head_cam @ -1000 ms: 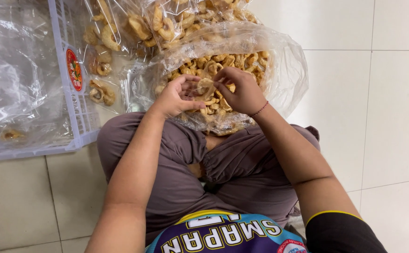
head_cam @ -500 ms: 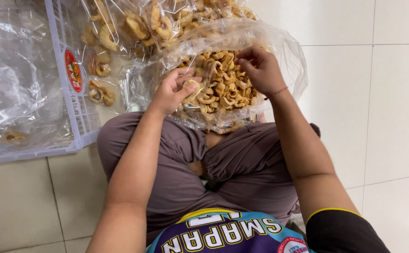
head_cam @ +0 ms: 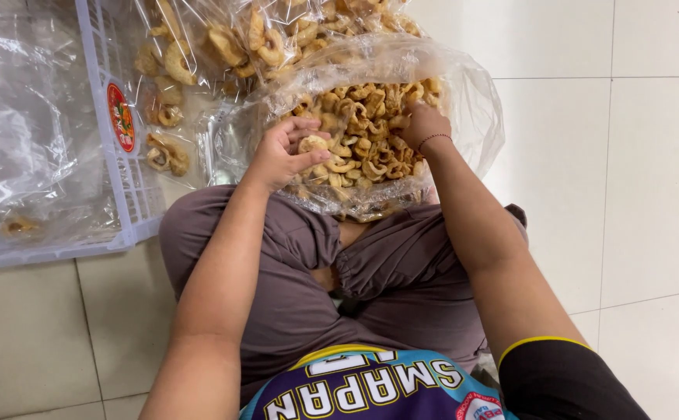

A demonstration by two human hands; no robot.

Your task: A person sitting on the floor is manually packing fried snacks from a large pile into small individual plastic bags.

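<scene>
A big clear plastic bag (head_cam: 475, 117) full of curly golden crackers (head_cam: 366, 128) was seen resting on the lap of a person sitting cross-legged in grey trousers (head_cam: 370, 288). One cracker (head_cam: 314, 144) was pinched in the fingers of the left hand (head_cam: 285, 152) at the bag's near edge. The right hand (head_cam: 425, 124) was pushed down into the crackers, its fingers hidden. More packed bags of crackers (head_cam: 223, 47) were piled behind. A pale plastic crate (head_cam: 133, 198) was seen on the left, on the tiled floor (head_cam: 627, 171).
</scene>
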